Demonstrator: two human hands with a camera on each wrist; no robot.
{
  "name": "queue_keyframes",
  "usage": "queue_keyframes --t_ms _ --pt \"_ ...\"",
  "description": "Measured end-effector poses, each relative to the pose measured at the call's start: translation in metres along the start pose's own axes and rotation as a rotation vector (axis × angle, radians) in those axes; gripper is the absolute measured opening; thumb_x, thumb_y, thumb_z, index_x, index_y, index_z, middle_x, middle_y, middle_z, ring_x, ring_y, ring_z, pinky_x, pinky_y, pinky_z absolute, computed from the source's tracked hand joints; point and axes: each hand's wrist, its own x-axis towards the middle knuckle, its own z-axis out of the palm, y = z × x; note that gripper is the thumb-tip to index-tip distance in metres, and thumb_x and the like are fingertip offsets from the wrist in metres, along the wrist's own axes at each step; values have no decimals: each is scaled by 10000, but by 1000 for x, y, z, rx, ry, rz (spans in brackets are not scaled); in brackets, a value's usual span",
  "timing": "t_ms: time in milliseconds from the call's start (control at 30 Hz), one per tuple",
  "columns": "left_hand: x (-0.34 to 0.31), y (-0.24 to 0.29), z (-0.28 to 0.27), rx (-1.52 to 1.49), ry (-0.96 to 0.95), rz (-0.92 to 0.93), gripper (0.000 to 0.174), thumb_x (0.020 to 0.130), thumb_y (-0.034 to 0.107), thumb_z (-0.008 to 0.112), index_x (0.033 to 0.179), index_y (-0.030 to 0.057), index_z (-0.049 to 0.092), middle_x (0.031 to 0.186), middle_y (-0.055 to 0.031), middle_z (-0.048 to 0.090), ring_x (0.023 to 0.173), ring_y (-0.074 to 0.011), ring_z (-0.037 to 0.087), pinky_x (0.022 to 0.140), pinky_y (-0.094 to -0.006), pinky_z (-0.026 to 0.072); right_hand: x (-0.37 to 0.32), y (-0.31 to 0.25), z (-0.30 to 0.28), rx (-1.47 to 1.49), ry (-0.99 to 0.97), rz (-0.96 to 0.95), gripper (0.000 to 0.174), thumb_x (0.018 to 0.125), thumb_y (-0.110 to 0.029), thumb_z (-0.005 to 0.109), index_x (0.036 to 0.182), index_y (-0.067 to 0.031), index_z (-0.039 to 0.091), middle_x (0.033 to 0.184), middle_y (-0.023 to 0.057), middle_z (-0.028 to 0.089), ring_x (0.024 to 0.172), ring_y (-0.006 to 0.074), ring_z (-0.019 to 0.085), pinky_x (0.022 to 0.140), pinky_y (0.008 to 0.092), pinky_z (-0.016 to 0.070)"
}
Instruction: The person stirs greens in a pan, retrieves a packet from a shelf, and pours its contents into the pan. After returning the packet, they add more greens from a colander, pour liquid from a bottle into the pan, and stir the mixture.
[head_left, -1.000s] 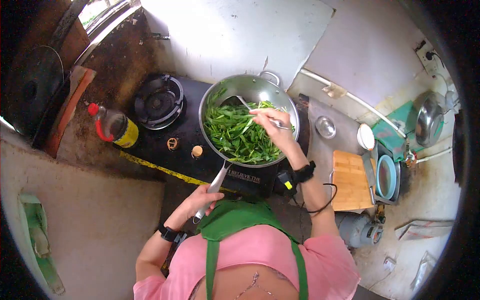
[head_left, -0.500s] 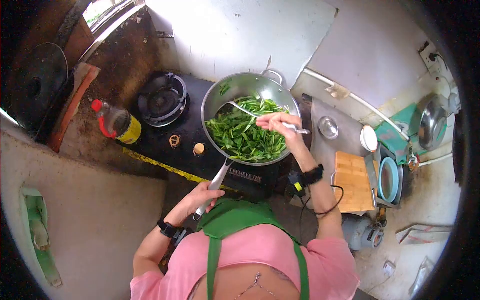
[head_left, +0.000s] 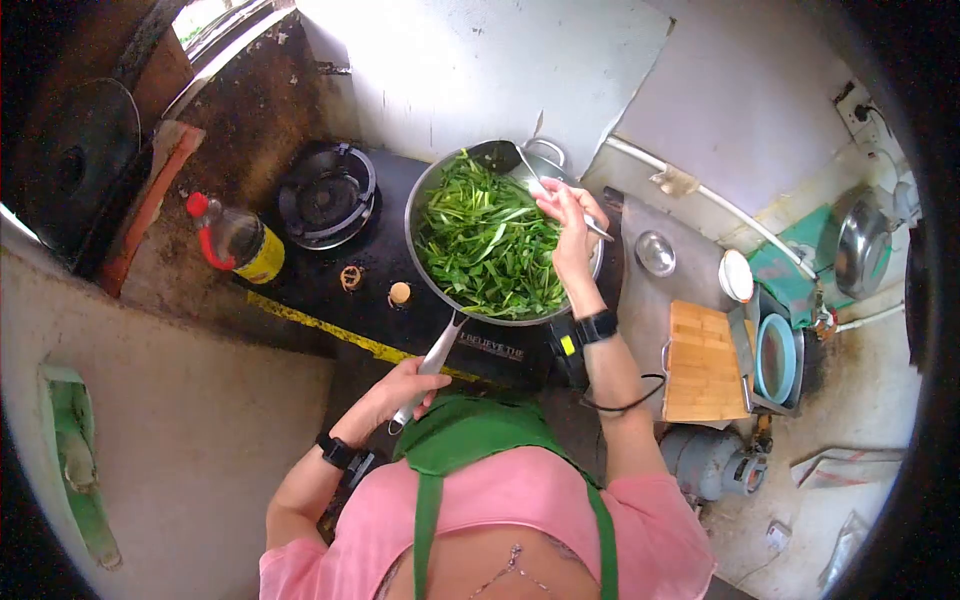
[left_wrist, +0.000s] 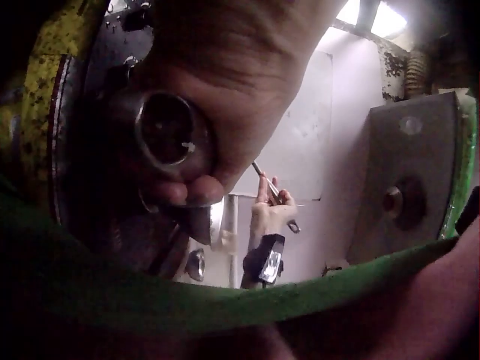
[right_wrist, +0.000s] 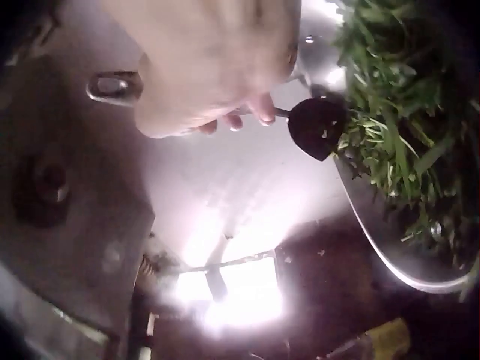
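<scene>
A wide steel pan (head_left: 480, 318) full of chopped leafy greens (head_left: 490, 240) stands on the black stove. My left hand (head_left: 400, 390) grips the pan's long handle (head_left: 440, 345), and the handle's round end (left_wrist: 204, 146) pokes out of that fist in the left wrist view. In my right hand (head_left: 575, 225) is the metal handle of a spatula, held above the pan's right side. The dark spatula head (head_left: 495, 155) is raised at the far rim, beside the heaped greens. From the right wrist, the spatula head (right_wrist: 316, 127) shows close to the leaves.
Left of the pan are a second burner (head_left: 325, 200) and an oil bottle (head_left: 245, 245) with a red cap. To the right lie a small metal bowl (head_left: 656, 254), a white bowl (head_left: 736, 275), a wooden cutting board (head_left: 700, 360), a knife (head_left: 740, 345) and a blue basin (head_left: 775, 355).
My right hand moved right, then up and back, lifting the spatula head out of the greens to the far rim. The greens now heap farther toward the back. My left hand stays on the handle.
</scene>
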Motion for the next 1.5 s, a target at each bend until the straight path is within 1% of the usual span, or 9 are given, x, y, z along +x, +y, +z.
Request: queue_keyframes --t_ms 133,300,367,633,833,1000,1167,1300,1500 --pt "-1 0 -1 -16 0 9 245 820 185 628 884 33 446 547 -12 477 375 -109 448 334 -256 361 -9 36 -3 254 74 160 174 880 -125 532 751 -9 551 998 202 632 856 324 655 787 392 540" --pt "6 -8 -3 -33 -33 12 255 819 181 625 915 23 449 544 -16 475 367 -110 441 323 -256 356 -40 -32 -12 -99 -431 153 152 871 -88 537 774 14 594 964 159 659 812 232 651 744 323 529" --pt "5 -7 -4 -35 -21 19 259 819 181 625 919 20 449 543 -16 475 365 -109 439 321 -257 355 -48 -59 -16 -410 -715 -160 103 842 -50 550 794 15 614 924 138 671 757 194 646 691 278 507" --pt "1 -2 -2 10 -12 20 254 821 190 624 902 28 447 546 -19 480 370 -113 443 339 -253 362 -46 -20 -6 -424 -399 -126 75 830 -56 592 819 14 616 935 95 677 657 89 567 585 223 446" --pt "4 -4 -3 11 -13 -9 257 822 195 628 902 32 445 547 -17 485 379 -112 453 348 -255 369 -69 -121 -23 -607 -646 -112 69 823 -19 570 846 14 626 903 99 679 623 107 568 574 234 448" --pt "-1 -5 -2 12 -14 5 256 810 224 651 893 60 473 578 -6 494 426 -98 471 353 -242 370 -65 -32 -17 -468 -397 -116 69 841 -7 558 852 13 623 836 66 662 599 60 532 536 207 419" --pt "4 -5 -4 -19 -34 -1 256 813 218 646 902 55 469 575 -12 500 407 -105 467 344 -243 366 -42 -52 -20 -303 -142 -69 124 878 -29 533 914 32 635 928 80 667 745 70 566 659 207 447" --pt "3 -3 -5 1 -28 2 254 814 212 644 898 48 470 566 -13 500 391 -108 461 340 -248 370 -80 -34 -38 -372 -286 73 132 872 -47 535 908 25 639 937 85 666 802 116 603 710 243 476" --pt "3 -1 -1 6 -30 2 249 826 176 624 908 24 444 547 -25 493 366 -118 448 334 -254 359 -104 -44 -35 -562 -411 -63 108 843 -19 555 905 11 638 898 92 666 732 100 606 650 235 472"
